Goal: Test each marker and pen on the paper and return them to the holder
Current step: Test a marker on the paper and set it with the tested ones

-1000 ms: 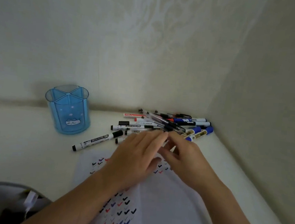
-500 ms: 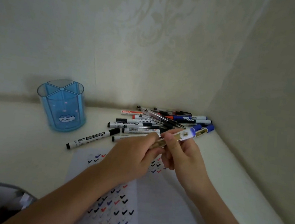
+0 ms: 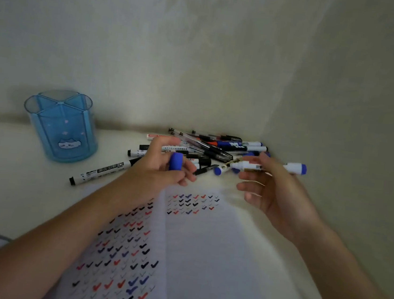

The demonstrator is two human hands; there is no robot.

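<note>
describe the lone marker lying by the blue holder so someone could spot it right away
Start at the blue holder on the left. Just right of its base, a white marker with black print and black cap lies alone, diagonally, apart from the pile in the corner.

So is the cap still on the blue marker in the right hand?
No. The blue cap sits in the left hand, apart from the marker that the right hand holds.

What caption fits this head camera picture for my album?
Left hand holds the blue cap; right hand holds the uncapped marker above checkmarked paper.
</note>
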